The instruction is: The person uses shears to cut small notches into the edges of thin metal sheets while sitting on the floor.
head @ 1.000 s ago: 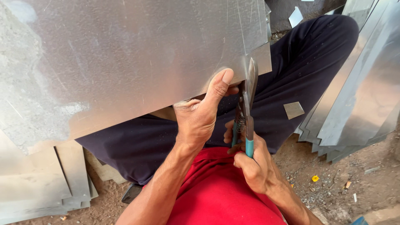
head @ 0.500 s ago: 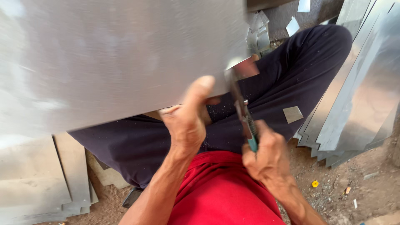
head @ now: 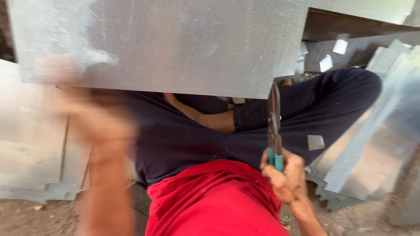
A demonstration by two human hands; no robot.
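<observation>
Tin snips (head: 274, 126) with teal grips sit clenched in my right hand (head: 283, 175), fingers wrapped tight around the handles, blades pointing up to the lower right corner of the big galvanised metal sheet (head: 175, 43) that spans my lap, likely so the edge stays within reach. My left hand (head: 94, 120) is a blur near the sheet's lower left edge; I cannot tell its grip. Stacked metal offcuts (head: 372, 144) lean at right, more sheets (head: 30, 148) lie at left on dirt ground (head: 52, 218).
</observation>
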